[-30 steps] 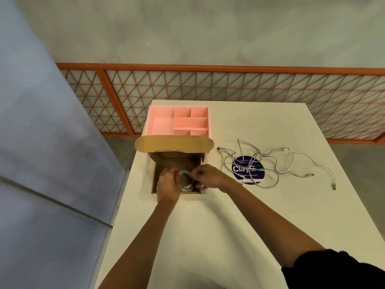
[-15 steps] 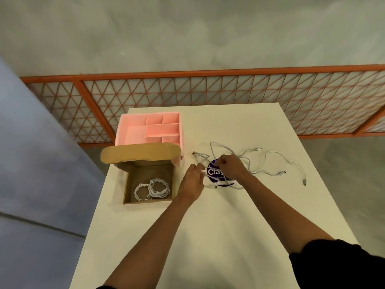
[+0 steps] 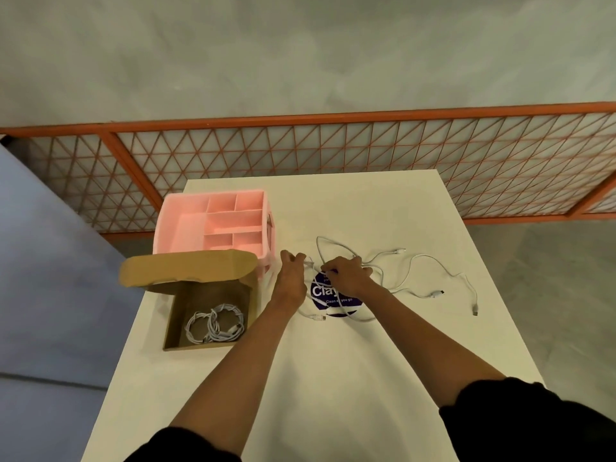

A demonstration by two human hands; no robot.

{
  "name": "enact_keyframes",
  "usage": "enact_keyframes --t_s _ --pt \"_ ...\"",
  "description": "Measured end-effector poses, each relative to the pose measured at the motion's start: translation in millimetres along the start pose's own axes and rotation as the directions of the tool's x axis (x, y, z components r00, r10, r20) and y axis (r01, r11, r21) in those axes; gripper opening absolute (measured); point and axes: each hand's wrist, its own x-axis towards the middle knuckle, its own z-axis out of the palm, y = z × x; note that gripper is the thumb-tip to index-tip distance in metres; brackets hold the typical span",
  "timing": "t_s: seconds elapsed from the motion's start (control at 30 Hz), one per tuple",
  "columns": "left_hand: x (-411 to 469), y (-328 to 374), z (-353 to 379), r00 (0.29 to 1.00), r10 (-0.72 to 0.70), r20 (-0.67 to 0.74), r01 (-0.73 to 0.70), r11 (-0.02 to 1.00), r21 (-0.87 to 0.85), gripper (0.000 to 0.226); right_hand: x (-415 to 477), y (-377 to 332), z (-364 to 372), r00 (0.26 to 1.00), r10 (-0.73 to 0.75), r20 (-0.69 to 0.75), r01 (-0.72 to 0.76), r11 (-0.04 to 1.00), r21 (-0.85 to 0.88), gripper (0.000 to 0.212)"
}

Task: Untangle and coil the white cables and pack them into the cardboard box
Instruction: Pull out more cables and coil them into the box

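Far left on the white table [image 3: 333, 388] we see the cardboard box [image 3: 175, 316], lid flap standing open. Two coiled white cables [image 3: 215, 323] lie on its floor, touching each other. Behind it, touching the flap, is a pink divided organizer [image 3: 213, 221].

Next, the left hand [image 3: 291, 278] is just right of the box. Its fingers are curled and it pinches a white strand near one end, slightly off the table. A round purple sticker [image 3: 320, 291] on the tabletop shows between the hands, partly covered. The right hand [image 3: 346, 276] is just beside the left hand. Its fingers are bent down, gripping strands of the loose cable tangle [image 3: 383, 275] over the sticker.

The tangle spreads rightward from the hands across the table, loops crossing and several plug ends lying free. One end [image 3: 475, 310] is farthest right, near the table edge. An orange lattice railing [image 3: 333, 151] runs behind the table.
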Motion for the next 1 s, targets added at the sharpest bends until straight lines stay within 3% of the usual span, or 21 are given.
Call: enact_keyframes --t_s 0.13,0.2,0.27,0.4,0.53,0.73,0.9,1.0 --pt "5 -3 2 1.000 0.015 -0.027 -0.014 1.000 0.025 0.026 3 3 -7 0.996 -0.044 -0.083 0.059 0.980 0.191 0.033" --pt "7 1 -2 0.995 -0.016 -0.099 0.007 0.996 -0.086 0.011 3 3 -16 0.982 -0.082 -0.170 0.132 0.943 0.307 0.031" --pt "8 9 -11 0.980 -0.029 -0.197 0.000 0.989 -0.147 0.010 0 3 -32 0.960 -0.089 -0.264 0.188 0.906 0.380 0.030" --pt "7 28 -33 0.935 0.057 -0.351 -0.154 0.954 -0.257 0.003 -16 0 -73 0.907 -0.069 -0.414 0.285 0.825 0.488 0.028" --pt "4 40 -55 0.903 0.122 -0.412 -0.279 0.895 -0.347 0.010 -40 1 -109 0.880 -0.031 -0.474 0.352 0.714 0.605 0.024" --pt "-16 70 -85 0.920 0.028 -0.391 -0.300 0.692 -0.656 0.013 -84 0 -138 0.830 -0.002 -0.558 0.447 0.601 0.663 0.022" --pt "-40 95 -101 0.977 -0.025 -0.211 -0.190 0.344 -0.919 0.009 -114 11 -132 0.856 -0.015 -0.517 0.390 0.674 0.627 0.024" --pt "-57 110 -109 0.997 0.037 -0.075 -0.081 0.235 -0.969 0.031 -124 22 -121 0.864 0.028 -0.502 0.313 0.751 0.581 0.025"
